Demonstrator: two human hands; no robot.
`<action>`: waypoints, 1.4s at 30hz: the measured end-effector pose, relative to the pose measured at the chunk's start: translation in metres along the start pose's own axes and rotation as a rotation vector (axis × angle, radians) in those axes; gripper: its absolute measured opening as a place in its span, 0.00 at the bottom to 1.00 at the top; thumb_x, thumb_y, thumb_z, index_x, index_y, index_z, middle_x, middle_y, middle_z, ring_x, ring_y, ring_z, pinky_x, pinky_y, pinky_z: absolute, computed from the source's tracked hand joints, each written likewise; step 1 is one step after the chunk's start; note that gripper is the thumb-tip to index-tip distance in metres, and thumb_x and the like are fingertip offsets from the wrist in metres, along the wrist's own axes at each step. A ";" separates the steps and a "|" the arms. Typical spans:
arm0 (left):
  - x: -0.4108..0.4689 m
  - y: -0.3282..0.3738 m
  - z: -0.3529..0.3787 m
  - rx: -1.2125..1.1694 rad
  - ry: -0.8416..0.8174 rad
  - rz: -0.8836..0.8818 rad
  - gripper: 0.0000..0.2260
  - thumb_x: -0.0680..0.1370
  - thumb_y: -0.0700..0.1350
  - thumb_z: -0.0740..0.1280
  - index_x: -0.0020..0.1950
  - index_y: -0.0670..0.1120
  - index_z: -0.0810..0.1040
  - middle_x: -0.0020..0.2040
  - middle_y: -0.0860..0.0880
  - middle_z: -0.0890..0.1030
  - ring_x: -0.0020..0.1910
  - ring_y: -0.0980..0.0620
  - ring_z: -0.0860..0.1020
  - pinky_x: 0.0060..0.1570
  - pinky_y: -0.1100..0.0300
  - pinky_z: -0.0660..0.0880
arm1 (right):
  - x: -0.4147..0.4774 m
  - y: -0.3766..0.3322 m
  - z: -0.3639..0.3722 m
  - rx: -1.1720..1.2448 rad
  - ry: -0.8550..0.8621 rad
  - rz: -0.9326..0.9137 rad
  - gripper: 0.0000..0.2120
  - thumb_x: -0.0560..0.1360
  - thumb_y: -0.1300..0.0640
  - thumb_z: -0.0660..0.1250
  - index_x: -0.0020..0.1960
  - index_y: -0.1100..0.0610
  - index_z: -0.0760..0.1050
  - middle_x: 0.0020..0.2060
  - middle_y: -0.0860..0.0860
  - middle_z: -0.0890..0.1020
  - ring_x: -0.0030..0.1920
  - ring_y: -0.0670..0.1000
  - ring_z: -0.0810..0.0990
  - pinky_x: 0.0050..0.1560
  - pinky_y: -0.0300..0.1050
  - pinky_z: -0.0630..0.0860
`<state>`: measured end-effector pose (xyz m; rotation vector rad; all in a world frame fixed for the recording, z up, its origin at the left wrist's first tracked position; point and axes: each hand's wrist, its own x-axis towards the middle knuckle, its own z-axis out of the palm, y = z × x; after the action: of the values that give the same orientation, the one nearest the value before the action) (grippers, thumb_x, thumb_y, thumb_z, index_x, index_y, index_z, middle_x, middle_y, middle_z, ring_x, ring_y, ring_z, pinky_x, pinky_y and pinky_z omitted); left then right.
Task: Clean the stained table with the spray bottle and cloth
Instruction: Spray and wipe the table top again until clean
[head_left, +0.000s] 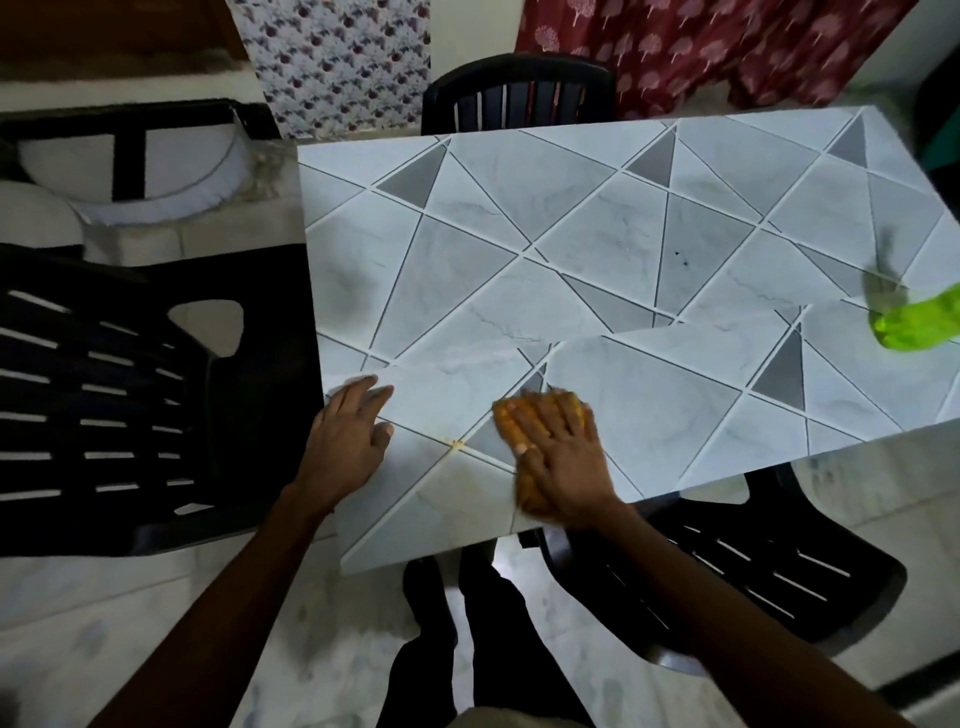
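Right hand (563, 449) lies flat on a crumpled orange cloth (527, 493), lower centre of frame. The fingers are straight and spread, so the grip is wide: it presses the cloth down and does not pinch it. Left hand (353, 436) is flat on the grey marble-pattern worktop with dark triangle insets (623, 234), near its left edge. That grip is wide too, holds nothing, and looks like bracing.

A small yellow stain (457, 443) sits between the hands, just left of the cloth and not yet covered. A few dark specks (678, 253) show further up, mid frame. The bright green spray bottle (914, 327) is at the far right edge of the frame, on the worktop and well apart from both hands. It is blurred, so I cannot tell if it is upright or tipped.

Black slatted plastic chairs stand at left (104, 389), top (519, 98) and lower right (753, 571).

Step is probably wiping toward the yellow spot.

Risks:
- With only a flat palm on it, the cloth may bunch up or slide out on a fast stroke.
- A dry pass could smear the yellow stain instead of lifting it.
- A hard push may shift the worktop if the left hand eases off.
- The dark specks are easy to miss.
- A blind reach to the far right for the bottle could knock it off the edge.
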<state>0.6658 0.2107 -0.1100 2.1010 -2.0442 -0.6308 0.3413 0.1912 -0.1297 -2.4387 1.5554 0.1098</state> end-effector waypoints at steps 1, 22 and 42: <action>-0.004 -0.003 0.001 -0.013 0.009 -0.007 0.22 0.78 0.48 0.65 0.73 0.47 0.71 0.75 0.46 0.67 0.74 0.43 0.64 0.69 0.43 0.66 | 0.008 0.011 -0.005 0.009 0.009 0.102 0.27 0.83 0.42 0.47 0.81 0.41 0.53 0.81 0.46 0.56 0.81 0.58 0.52 0.76 0.67 0.55; -0.098 -0.020 0.000 -1.156 0.024 -0.681 0.15 0.79 0.30 0.59 0.60 0.43 0.78 0.54 0.44 0.83 0.49 0.51 0.82 0.47 0.62 0.79 | 0.122 -0.140 -0.002 0.083 0.075 0.156 0.29 0.82 0.39 0.48 0.81 0.43 0.52 0.81 0.50 0.56 0.80 0.64 0.52 0.77 0.69 0.49; -0.099 -0.036 -0.012 -1.187 0.002 -0.832 0.10 0.81 0.38 0.61 0.61 0.46 0.77 0.51 0.45 0.82 0.50 0.48 0.81 0.47 0.57 0.77 | 0.113 -0.241 0.018 0.093 0.107 0.047 0.34 0.81 0.37 0.52 0.83 0.46 0.46 0.83 0.53 0.48 0.82 0.63 0.42 0.77 0.70 0.44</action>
<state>0.7054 0.3075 -0.0935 1.9222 -0.3338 -1.4289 0.6081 0.1925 -0.1292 -2.3725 1.6243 -0.0848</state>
